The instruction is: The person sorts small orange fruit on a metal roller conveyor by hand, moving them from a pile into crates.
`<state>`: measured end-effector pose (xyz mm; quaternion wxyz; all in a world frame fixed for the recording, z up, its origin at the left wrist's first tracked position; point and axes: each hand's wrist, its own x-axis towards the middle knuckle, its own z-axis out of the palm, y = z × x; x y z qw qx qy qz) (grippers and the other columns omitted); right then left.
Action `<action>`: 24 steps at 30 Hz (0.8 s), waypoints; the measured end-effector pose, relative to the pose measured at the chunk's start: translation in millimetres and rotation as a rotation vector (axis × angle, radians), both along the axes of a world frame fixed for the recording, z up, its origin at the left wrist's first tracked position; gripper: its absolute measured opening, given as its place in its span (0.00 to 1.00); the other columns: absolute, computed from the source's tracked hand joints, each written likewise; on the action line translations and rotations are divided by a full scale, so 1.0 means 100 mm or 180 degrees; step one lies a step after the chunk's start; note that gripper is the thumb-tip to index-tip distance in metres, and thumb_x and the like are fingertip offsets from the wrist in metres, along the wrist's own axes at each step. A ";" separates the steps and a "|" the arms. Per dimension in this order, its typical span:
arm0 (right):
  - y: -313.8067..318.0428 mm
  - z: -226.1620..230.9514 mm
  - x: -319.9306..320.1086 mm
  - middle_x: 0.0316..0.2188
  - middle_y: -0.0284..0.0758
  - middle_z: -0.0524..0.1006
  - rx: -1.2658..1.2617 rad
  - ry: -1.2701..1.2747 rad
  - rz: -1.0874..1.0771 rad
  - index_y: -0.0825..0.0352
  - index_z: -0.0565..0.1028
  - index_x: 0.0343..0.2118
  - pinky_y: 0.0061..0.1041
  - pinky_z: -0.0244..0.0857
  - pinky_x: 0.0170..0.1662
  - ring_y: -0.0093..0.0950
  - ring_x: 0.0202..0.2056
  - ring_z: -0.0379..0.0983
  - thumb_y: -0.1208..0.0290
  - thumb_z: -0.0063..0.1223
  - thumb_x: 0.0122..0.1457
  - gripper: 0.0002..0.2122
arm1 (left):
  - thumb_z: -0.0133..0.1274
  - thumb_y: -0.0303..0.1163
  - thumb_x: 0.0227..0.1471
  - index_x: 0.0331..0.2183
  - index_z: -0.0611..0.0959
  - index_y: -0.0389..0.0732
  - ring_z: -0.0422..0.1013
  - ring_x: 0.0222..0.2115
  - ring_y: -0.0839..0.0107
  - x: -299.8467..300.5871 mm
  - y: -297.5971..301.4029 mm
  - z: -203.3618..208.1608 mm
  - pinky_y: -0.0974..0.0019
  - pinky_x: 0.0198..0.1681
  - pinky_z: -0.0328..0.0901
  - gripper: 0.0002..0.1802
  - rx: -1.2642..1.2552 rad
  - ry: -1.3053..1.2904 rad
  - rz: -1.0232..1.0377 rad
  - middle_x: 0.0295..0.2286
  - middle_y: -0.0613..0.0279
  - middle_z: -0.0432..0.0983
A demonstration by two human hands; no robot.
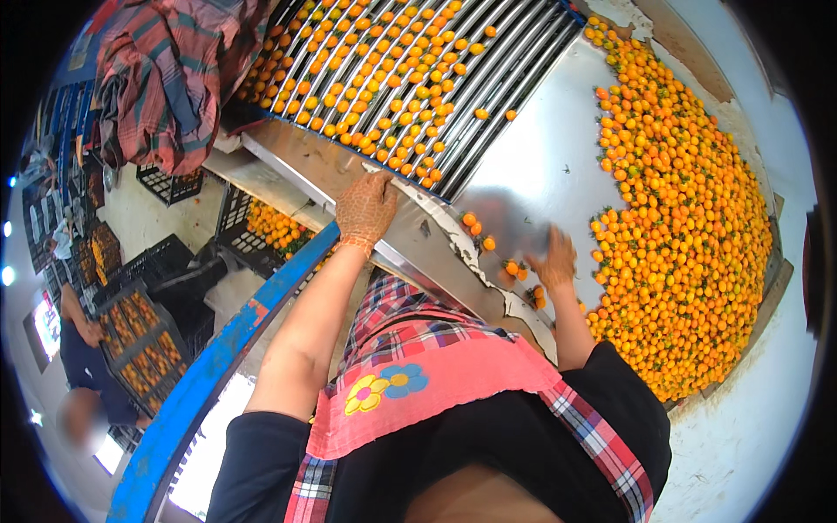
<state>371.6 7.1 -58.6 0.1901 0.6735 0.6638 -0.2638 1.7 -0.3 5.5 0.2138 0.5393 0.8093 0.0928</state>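
Observation:
My left hand is closed over the edge of a metal ledge, beside the low side of a roller conveyor. My right hand is above the sloping metal tray, fingers stretched out and thumb apart, with nothing seen in it; the fingertips are slightly smeared. Close to its thumb side lie a few small round orange fruits with green stem ends, along the tray's near edge. A large heap of the same fruits spreads to the right of the hand.
Many fruits sit on the rollers. A blue bar runs along my left side. Below the ledge stands a black crate with fruits. Plaid cloth hangs at the upper left. A person is near stacked crates at the left.

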 end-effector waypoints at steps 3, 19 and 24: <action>-0.44 0.06 0.17 0.53 0.48 0.58 -0.0615 -0.0684 -0.0980 0.58 0.45 0.62 0.43 0.61 0.51 0.48 0.50 0.61 0.53 0.67 0.39 0.50 | 0.50 0.34 0.49 0.35 0.81 0.45 0.73 0.33 0.56 -0.01 0.01 -0.01 0.56 0.38 0.67 0.11 -0.0005 -0.0037 -0.0015 0.32 0.56 0.77; 2.17 -0.63 -2.72 0.37 0.44 0.73 0.1470 0.2296 0.0054 0.64 0.74 0.41 0.40 0.65 0.44 0.43 0.40 0.71 0.69 0.46 0.57 0.11 | 0.53 0.31 0.46 0.30 0.80 0.45 0.73 0.29 0.54 0.02 0.02 0.00 0.55 0.33 0.67 0.06 0.0068 0.0026 -0.0012 0.29 0.57 0.77; 2.91 -1.04 -3.17 0.38 0.46 0.76 0.0868 0.0995 0.1608 0.61 0.72 0.45 0.40 0.69 0.42 0.43 0.39 0.75 0.73 0.46 0.55 0.13 | 0.52 0.32 0.45 0.34 0.80 0.45 0.72 0.30 0.54 0.00 0.02 0.02 0.53 0.33 0.67 0.10 0.0084 -0.0102 -0.0123 0.27 0.56 0.75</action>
